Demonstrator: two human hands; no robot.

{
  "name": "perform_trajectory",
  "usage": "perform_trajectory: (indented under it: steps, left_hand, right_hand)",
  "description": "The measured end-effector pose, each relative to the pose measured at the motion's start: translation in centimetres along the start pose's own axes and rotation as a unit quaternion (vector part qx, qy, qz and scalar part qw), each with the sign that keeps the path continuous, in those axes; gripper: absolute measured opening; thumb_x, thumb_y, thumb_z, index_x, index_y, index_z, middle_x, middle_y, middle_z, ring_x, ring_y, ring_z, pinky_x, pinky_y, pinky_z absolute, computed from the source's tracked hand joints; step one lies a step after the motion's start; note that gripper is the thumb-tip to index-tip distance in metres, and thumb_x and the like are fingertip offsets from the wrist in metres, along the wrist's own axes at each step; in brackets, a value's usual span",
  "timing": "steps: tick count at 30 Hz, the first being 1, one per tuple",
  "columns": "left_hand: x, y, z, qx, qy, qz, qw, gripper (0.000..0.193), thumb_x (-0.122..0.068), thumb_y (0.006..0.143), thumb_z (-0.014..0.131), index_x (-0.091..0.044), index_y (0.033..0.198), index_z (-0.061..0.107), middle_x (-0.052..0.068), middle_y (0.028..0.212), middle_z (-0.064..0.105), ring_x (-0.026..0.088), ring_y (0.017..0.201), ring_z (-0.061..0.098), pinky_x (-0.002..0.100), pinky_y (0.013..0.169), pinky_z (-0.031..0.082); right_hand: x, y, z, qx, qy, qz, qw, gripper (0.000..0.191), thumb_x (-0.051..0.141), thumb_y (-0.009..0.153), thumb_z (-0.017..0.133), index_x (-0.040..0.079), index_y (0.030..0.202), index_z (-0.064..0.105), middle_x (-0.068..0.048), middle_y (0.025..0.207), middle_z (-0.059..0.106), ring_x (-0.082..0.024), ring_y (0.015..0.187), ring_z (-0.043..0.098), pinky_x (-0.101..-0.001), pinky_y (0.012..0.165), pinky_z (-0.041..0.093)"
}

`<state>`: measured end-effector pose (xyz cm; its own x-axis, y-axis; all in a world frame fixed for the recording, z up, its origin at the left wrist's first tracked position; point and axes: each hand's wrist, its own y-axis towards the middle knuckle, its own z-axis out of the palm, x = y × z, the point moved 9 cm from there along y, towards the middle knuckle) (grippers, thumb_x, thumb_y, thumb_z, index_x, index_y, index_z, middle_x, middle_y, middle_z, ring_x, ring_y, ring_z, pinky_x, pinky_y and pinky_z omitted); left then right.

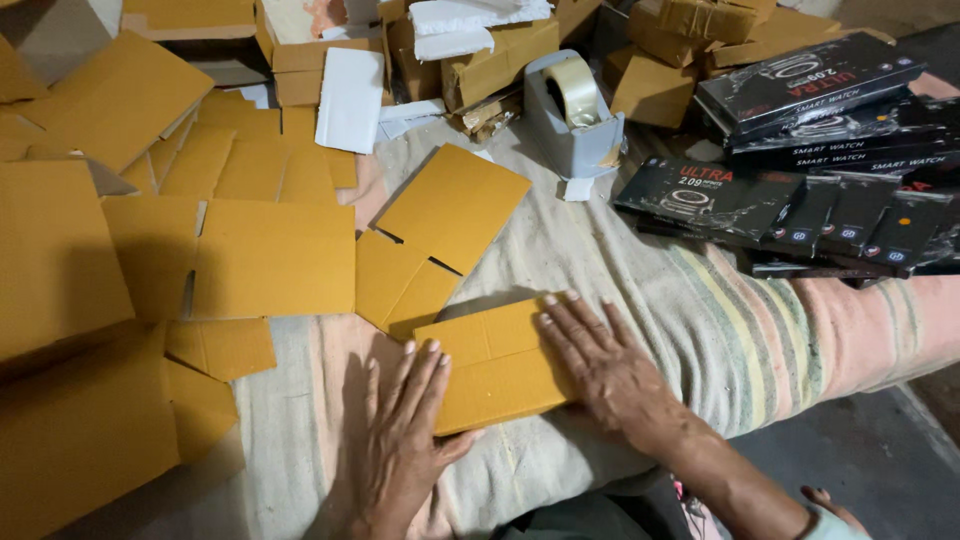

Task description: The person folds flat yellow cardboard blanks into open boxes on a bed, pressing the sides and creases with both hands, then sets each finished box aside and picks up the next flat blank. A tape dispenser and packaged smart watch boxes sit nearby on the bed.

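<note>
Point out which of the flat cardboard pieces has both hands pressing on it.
The small folded cardboard piece nearest the person, on the striped cloth. The left hand and right hand lie flat on it; the other pieces lie untouched.

A single head-worn camera looks steeply down and forward from just above the person's own hands — the left hand [395,450] and right hand [600,365] fill the near lower middle — while the cloth-covered surface [640,280] runs away toward the upper edge, with no second view to share it.
</note>
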<state>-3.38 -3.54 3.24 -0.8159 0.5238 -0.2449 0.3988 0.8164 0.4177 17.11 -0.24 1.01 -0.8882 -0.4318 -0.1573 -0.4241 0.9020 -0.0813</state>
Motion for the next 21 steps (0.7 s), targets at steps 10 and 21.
perform_trajectory:
  steps: [10, 21]
  left_hand:
    - [-2.6, 1.6, 1.7, 0.022, -0.020, -0.014, 0.999, 0.100, -0.041, 0.066, 0.085, -0.001, 0.147, 0.043, 0.013, 0.158, 0.039, 0.030, 0.149, 0.028, 0.060, 0.120, 0.014]
    - [-0.4, -0.4, -1.4, -0.050, -0.021, 0.012, 0.998, 0.080, -0.043, 0.073, 0.077, 0.001, 0.137, 0.054, 0.013, 0.150, 0.047, 0.033, 0.143, 0.035, 0.062, 0.118, 0.016]
  right_hand:
    - [5.2, 0.3, -5.5, -0.126, 0.165, -0.076, 0.975, 0.119, 0.059, 0.070, 0.072, -0.009, 0.152, 0.019, -0.030, 0.163, 0.016, -0.042, 0.154, 0.004, -0.0606, 0.122, 0.001]
    - [0.4, -2.6, -4.3, -0.237, 0.043, -0.065, 0.968, 0.098, 0.047, 0.080, 0.062, 0.000, 0.159, 0.026, -0.019, 0.169, 0.019, -0.032, 0.158, 0.011, -0.0515, 0.127, 0.005]
